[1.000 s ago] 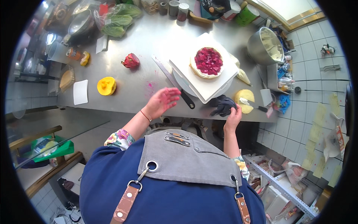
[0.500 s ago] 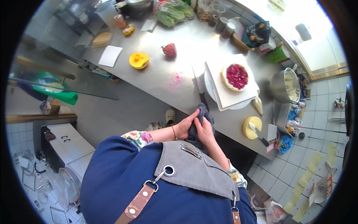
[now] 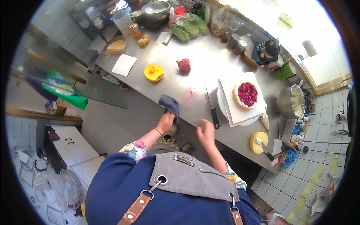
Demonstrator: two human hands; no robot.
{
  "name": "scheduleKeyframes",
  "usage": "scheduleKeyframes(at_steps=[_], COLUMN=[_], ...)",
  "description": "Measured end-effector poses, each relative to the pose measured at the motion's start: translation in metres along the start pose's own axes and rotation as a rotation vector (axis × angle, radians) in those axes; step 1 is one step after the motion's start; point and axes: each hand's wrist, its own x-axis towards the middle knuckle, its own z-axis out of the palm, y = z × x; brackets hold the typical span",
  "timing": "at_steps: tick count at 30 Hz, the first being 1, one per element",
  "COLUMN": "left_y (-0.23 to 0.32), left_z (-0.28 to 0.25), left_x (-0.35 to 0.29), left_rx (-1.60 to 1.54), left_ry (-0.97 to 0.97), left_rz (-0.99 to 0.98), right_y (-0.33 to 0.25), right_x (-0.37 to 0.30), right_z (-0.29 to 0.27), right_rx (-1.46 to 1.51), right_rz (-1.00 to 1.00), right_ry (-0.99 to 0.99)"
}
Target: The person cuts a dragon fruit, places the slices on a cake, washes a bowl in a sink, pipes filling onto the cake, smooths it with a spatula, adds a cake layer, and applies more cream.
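Note:
My left hand grips a dark grey cloth at the front edge of the steel counter. Apart from it, my right hand holds nothing, its thumb and fingers spread near the edge. A long knife with a black handle lies just beyond that hand. Pink juice stains mark the steel beyond the cloth. To the right, a round cake topped with red fruit cubes sits on a white board. Farther back are a dragon fruit and a cut yellow mango-like fruit half.
At right stand a plain sponge cake layer with a spatula, a piping bag and a metal mixing bowl. Bagged lettuce, a can and a clear jug line the back.
Both hands held the cloth together; now the right has let go and opened. My left hand has carried the cloth leftward to the counter edge. The view has shifted.

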Motion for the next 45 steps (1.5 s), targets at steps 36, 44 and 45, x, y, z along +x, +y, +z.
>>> scheduleKeyframes(at_steps=[36,44,45], left_y=[0.012,-0.005,-0.014], left_z=[0.126,0.096,0.101], left_x=[0.2,0.007,-0.013], left_rx=[0.675,0.264,0.258], left_ry=[-0.716,-0.689,-0.689], left_rz=[0.792,0.743,0.685], right_y=[-0.033,-0.032,-0.033], right_x=[-0.089,-0.092,-0.092], right_z=[-0.029,-0.046,-0.045], right_rx=[-0.211,-0.161,-0.154], right_rz=[0.308,0.253,0.258], right_ry=[0.244,0.227,0.22])
